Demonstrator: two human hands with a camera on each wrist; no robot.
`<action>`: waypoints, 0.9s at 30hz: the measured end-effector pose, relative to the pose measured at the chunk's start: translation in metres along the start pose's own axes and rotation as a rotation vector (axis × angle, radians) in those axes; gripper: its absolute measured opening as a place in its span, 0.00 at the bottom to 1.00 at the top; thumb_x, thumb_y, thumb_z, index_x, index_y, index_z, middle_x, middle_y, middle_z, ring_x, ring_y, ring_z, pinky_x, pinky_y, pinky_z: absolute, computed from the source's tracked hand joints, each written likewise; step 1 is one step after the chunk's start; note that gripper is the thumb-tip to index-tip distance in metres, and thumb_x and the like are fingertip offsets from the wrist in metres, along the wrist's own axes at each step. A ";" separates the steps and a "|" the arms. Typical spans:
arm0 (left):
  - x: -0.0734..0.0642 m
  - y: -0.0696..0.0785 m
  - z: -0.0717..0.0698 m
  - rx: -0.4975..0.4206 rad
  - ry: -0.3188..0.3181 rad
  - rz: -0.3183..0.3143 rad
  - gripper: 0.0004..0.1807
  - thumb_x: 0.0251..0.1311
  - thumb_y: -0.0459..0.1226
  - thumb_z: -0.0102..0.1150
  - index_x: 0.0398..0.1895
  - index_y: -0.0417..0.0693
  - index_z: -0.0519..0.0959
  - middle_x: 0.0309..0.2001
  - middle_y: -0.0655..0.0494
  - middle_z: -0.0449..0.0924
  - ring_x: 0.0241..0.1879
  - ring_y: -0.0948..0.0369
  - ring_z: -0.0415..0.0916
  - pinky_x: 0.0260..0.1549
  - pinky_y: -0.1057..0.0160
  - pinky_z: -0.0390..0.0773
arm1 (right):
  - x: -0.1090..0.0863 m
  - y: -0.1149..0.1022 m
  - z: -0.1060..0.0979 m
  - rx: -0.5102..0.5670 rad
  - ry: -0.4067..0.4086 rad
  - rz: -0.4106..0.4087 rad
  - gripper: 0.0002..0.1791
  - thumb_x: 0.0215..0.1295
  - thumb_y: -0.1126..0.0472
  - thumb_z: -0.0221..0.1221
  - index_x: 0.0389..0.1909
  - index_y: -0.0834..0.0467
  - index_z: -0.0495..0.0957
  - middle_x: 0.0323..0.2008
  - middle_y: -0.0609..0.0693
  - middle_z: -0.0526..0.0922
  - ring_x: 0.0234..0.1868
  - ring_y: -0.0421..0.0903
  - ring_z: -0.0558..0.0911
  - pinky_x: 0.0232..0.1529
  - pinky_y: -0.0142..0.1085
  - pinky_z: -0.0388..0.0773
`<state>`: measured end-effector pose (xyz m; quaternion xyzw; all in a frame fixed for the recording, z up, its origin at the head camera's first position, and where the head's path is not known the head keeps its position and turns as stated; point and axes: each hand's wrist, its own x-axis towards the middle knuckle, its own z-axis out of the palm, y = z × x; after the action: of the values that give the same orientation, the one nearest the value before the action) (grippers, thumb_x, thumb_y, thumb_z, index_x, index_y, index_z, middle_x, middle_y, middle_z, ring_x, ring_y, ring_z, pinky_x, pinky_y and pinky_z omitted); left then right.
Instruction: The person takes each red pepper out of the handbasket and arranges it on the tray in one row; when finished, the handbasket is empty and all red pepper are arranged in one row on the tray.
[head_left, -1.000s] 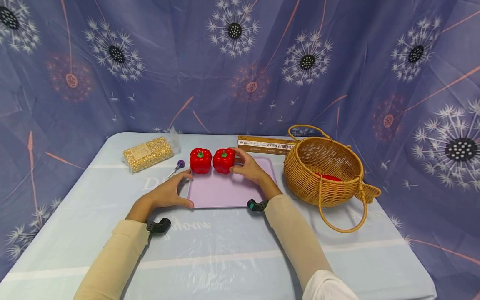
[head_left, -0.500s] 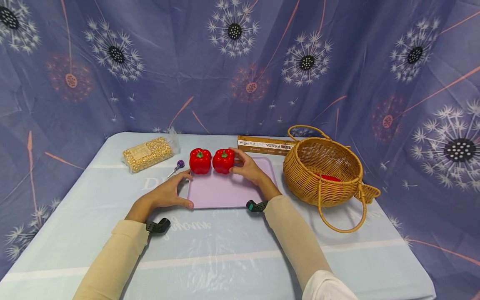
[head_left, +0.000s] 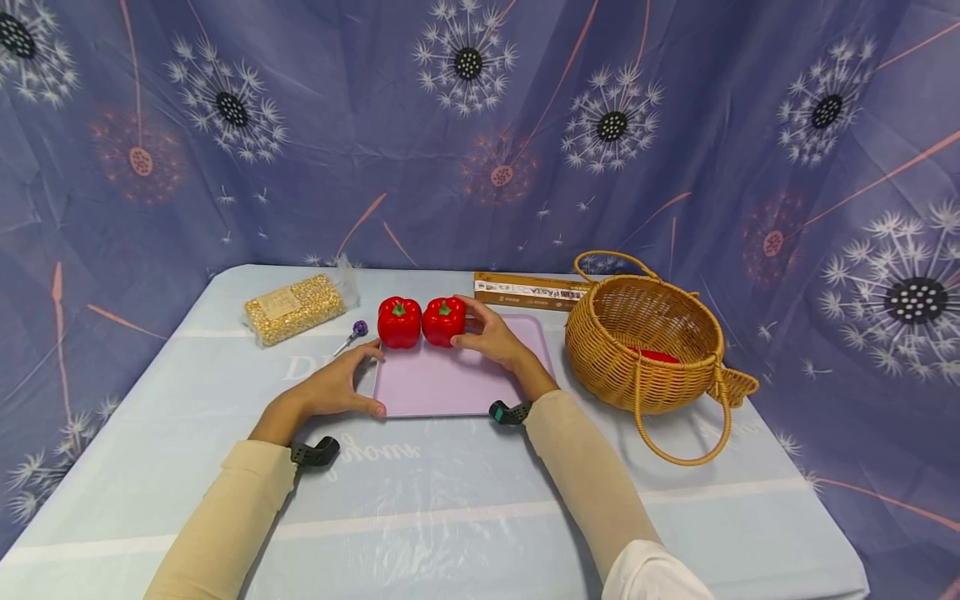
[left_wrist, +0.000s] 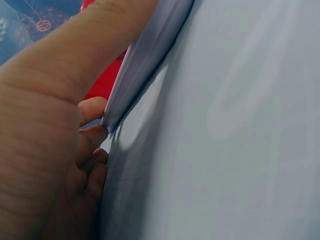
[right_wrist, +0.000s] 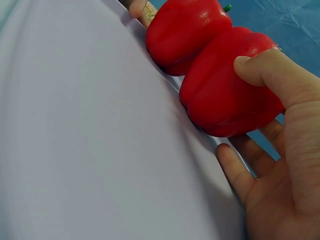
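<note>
Two glossy red bell peppers with green stems stand side by side at the far left of a pale purple tray (head_left: 450, 387). My right hand (head_left: 495, 337) holds the right bell pepper (head_left: 444, 322), thumb on its near side and fingers behind. In the right wrist view this pepper (right_wrist: 225, 95) leans against the left bell pepper (right_wrist: 182, 35), the two sides meeting. My left hand (head_left: 333, 385) spans the tray's left side, thumb at the near corner and fingertips along the edge. In the left wrist view the thumb (left_wrist: 110, 25) crosses the tray rim (left_wrist: 145, 55).
A wicker basket (head_left: 607, 379) with something red inside stands on the right, its front handle hanging down. A pasta box (head_left: 525, 292) lies behind the tray. At the back left are a bag of yellow kernels (head_left: 296, 310) and a purple-wrapped lollipop (head_left: 360, 328).
The right bell pepper has shifted slightly left with my right hand, closing the small gap to the left one. My left hand stays at the tray's edge.
</note>
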<state>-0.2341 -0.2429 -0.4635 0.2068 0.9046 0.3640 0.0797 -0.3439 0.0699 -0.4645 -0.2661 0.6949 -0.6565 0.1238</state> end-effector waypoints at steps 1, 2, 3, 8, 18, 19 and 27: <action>0.000 0.000 0.000 0.000 0.000 0.001 0.56 0.37 0.56 0.83 0.68 0.44 0.65 0.79 0.41 0.49 0.77 0.42 0.45 0.72 0.38 0.47 | -0.001 -0.004 0.001 0.000 -0.005 0.003 0.44 0.59 0.77 0.66 0.76 0.59 0.60 0.67 0.63 0.69 0.66 0.62 0.70 0.64 0.48 0.74; 0.000 -0.001 0.000 -0.001 0.000 0.003 0.56 0.37 0.56 0.83 0.68 0.44 0.65 0.79 0.41 0.49 0.77 0.42 0.45 0.72 0.38 0.47 | -0.003 -0.007 0.002 -0.001 -0.009 0.008 0.44 0.59 0.77 0.66 0.76 0.60 0.60 0.67 0.63 0.69 0.66 0.63 0.70 0.64 0.48 0.74; 0.000 -0.001 0.000 0.000 0.001 0.005 0.56 0.37 0.56 0.83 0.68 0.44 0.65 0.79 0.41 0.49 0.77 0.42 0.45 0.72 0.38 0.47 | -0.004 -0.011 0.003 -0.002 -0.012 0.010 0.44 0.59 0.77 0.66 0.76 0.60 0.60 0.67 0.63 0.69 0.66 0.63 0.70 0.63 0.47 0.74; 0.000 -0.003 0.001 -0.004 0.005 0.015 0.56 0.37 0.56 0.84 0.68 0.44 0.65 0.79 0.41 0.49 0.77 0.42 0.45 0.72 0.38 0.47 | -0.006 -0.015 0.004 0.001 -0.005 0.016 0.44 0.58 0.77 0.67 0.75 0.60 0.61 0.66 0.61 0.70 0.66 0.63 0.71 0.63 0.48 0.75; 0.000 -0.003 0.002 -0.005 0.001 0.008 0.56 0.37 0.56 0.83 0.68 0.45 0.65 0.79 0.41 0.49 0.77 0.42 0.45 0.72 0.38 0.48 | 0.001 0.005 0.001 -0.027 0.011 -0.001 0.45 0.59 0.76 0.67 0.77 0.55 0.61 0.67 0.60 0.70 0.65 0.60 0.72 0.64 0.48 0.74; 0.000 -0.003 0.002 -0.004 0.002 0.007 0.56 0.37 0.57 0.83 0.68 0.45 0.65 0.79 0.42 0.49 0.77 0.43 0.45 0.72 0.38 0.47 | 0.001 0.005 0.001 -0.030 0.013 0.000 0.45 0.59 0.76 0.67 0.76 0.55 0.61 0.67 0.59 0.70 0.65 0.59 0.72 0.63 0.48 0.74; 0.001 -0.005 0.002 0.005 0.008 0.003 0.57 0.36 0.57 0.83 0.69 0.45 0.65 0.79 0.42 0.50 0.77 0.42 0.45 0.72 0.38 0.48 | 0.001 0.001 0.003 -0.070 0.017 0.022 0.47 0.59 0.74 0.67 0.78 0.54 0.59 0.68 0.57 0.69 0.66 0.57 0.71 0.64 0.48 0.73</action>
<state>-0.2355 -0.2446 -0.4681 0.2069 0.9055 0.3628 0.0748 -0.3437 0.0669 -0.4654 -0.2571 0.7215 -0.6324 0.1155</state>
